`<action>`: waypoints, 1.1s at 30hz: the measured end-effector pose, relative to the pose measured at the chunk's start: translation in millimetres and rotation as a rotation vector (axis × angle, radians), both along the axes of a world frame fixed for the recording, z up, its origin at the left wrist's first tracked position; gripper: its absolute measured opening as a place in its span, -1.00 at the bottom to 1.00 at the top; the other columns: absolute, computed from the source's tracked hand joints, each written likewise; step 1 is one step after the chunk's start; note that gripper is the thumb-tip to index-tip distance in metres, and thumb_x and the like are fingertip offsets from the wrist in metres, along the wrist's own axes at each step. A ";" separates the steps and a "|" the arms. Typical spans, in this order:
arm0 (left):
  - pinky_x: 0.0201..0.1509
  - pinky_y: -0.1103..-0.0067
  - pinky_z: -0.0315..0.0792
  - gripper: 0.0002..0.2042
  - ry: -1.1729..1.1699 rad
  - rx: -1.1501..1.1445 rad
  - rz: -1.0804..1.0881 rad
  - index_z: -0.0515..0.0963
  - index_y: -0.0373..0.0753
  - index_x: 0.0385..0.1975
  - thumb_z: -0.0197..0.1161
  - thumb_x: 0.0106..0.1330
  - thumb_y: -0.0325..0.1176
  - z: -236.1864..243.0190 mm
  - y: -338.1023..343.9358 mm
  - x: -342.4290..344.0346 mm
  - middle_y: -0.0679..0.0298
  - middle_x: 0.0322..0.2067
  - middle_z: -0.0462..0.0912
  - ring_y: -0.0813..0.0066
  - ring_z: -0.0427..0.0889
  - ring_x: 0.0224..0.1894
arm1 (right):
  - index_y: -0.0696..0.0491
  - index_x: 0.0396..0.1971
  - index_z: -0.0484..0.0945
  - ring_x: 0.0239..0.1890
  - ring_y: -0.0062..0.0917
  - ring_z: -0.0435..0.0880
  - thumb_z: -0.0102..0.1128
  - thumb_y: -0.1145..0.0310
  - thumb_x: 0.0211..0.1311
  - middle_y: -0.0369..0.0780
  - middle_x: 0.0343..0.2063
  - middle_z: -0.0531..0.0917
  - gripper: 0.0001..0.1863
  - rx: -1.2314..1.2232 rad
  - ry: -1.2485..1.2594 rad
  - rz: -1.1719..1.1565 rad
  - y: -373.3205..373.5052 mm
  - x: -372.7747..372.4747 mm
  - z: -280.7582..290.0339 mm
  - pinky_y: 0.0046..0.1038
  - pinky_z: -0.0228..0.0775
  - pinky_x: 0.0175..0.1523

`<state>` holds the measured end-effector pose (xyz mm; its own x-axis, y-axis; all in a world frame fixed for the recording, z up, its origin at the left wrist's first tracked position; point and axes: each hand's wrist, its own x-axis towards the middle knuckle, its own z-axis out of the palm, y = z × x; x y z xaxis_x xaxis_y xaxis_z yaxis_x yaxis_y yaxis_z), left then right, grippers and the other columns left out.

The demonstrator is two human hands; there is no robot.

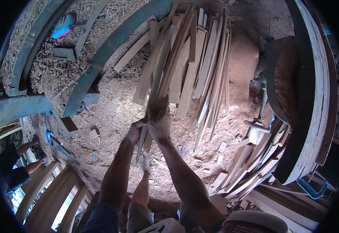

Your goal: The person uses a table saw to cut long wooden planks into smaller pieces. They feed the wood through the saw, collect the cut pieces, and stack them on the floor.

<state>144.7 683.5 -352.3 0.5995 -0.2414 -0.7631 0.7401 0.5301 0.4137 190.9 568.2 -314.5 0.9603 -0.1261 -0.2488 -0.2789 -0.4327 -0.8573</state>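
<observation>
Both my arms reach forward over a floor strewn with shavings. My right hand (159,121) is wrapped round a bundle of long wooden strips (172,64), which runs away from me over the pile. Close against it on the left, my left hand (137,131) is closed round the near part of the same strips, and their ends come out below toward my foot. How many strips each hand has cannot be made out. Under and beside the bundle lies a pile of loose wooden strips (200,77) of mixed widths, mostly lengthwise.
Blue-green metal beams (111,48) stand at left, with a cyan rounded object (63,26) beyond. Stacked boards (251,163) and a large curved beam (313,89) flank the right, near a blue clamp (313,189). Another person (14,167) is at far left. My bare foot (143,163) is below.
</observation>
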 end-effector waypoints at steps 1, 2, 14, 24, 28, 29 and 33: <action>0.25 0.37 0.37 -0.36 0.042 -0.022 -0.042 0.43 -0.24 0.21 0.35 0.12 -0.11 -6.0 13.6 4.2 0.17 0.11 0.57 0.27 0.55 0.10 | 0.18 0.35 -0.05 -0.04 0.02 0.48 0.13 0.28 0.33 0.22 0.05 0.35 -0.26 -0.089 0.153 0.098 -0.4 5.3 5.0 -0.05 0.42 0.02; 0.27 0.35 0.35 -0.29 0.060 0.144 -0.104 0.39 -0.19 0.27 0.38 0.10 -0.04 -14.5 16.2 8.5 0.16 0.21 0.48 0.28 0.49 0.19 | 0.18 0.45 -0.24 0.04 0.12 0.43 0.13 0.25 0.32 0.37 0.16 0.26 -0.10 -0.088 0.265 0.107 0.1 10.2 7.4 0.02 0.35 0.15; 0.09 0.46 0.49 -0.58 -0.183 0.951 -0.614 0.48 -0.37 0.15 0.19 0.42 -0.23 8.0 61.2 -178.0 -0.07 -0.02 0.65 0.19 0.64 0.05 | 0.09 0.21 0.38 0.28 0.08 0.30 0.14 0.15 0.27 0.11 0.27 0.32 -0.45 -0.338 0.558 0.121 -108.8 -214.4 11.7 0.06 0.19 0.27; 0.12 0.32 0.47 -0.56 -0.474 0.918 -1.490 0.60 -0.27 0.03 0.25 0.25 -0.10 233.7 87.2 -285.7 -0.14 -0.01 0.62 0.02 0.60 0.11 | 0.08 -0.11 0.68 0.10 -0.13 0.61 0.03 0.09 0.20 -0.01 -0.01 0.65 -0.56 -0.155 1.206 -0.479 -212.6 -646.9 213.2 -0.18 0.47 0.17; 0.10 0.35 0.47 -0.66 -0.325 0.866 -1.586 0.59 -0.28 -0.03 0.16 0.32 -0.20 257.5 67.7 -259.2 -0.08 -0.10 0.66 -0.01 0.61 0.02 | 0.06 -0.18 0.69 0.00 -0.19 0.66 0.07 0.03 0.22 -0.06 -0.11 0.70 -0.57 0.000 1.099 -0.662 -176.5 -680.0 216.0 -0.20 0.50 0.08; 0.02 0.31 0.48 -0.72 -0.634 0.889 -1.814 0.59 -0.25 -0.11 0.16 0.30 -0.23 258.0 56.5 -244.7 -0.03 -0.18 0.67 0.00 0.63 -0.06 | 0.05 -0.18 0.69 -0.03 -0.20 0.68 0.08 0.02 0.22 -0.08 -0.14 0.71 -0.57 0.051 1.100 -0.722 -165.5 -686.8 211.8 -0.20 0.50 0.06; -0.19 0.20 0.51 -0.73 -1.357 0.976 -2.411 0.59 -0.25 -0.34 0.18 0.24 -0.14 260.8 -30.3 -208.7 0.03 -0.43 0.67 0.02 0.68 -0.34 | 0.02 -0.15 0.71 -0.09 -0.27 0.71 0.18 -0.07 0.26 -0.09 -0.18 0.73 -0.55 0.288 0.885 -1.264 -153.8 -707.0 193.9 -0.28 0.52 0.02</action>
<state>-63.9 653.2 -91.5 0.0629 -0.6716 -0.7382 -0.8970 -0.3623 0.2532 -516.0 414.4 -120.6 -0.1845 -0.5560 -0.8104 -0.7598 0.6038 -0.2412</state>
